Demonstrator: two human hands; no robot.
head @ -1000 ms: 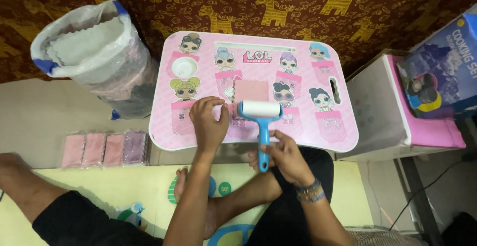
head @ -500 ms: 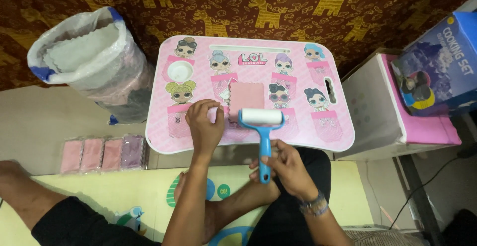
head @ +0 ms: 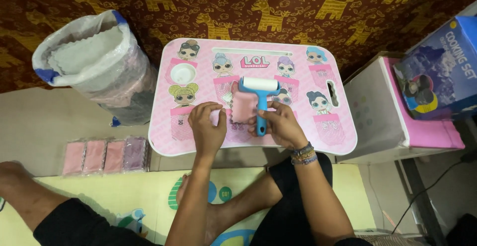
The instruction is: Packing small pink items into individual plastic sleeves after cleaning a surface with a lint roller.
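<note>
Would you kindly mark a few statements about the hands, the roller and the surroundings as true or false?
1. The right hand grips the blue handle of the lint roller. True.
2. The left hand is lifted clear of the pink lap table. False: it rests on the table, beside the pink cloth.
3. The roller head lies at the far end of the pink cloth. True.
4. The plastic sack stands to the right of the table. False: it stands to the left.
5. The packets of cloths lie on the table. False: they lie on the floor.

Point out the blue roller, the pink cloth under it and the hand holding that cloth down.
blue roller [head: 259,84]: head view, on the white drum.
pink cloth [head: 243,108]: head view, on its bare middle.
left hand [head: 206,129]: head view, on the back of the hand.
</note>
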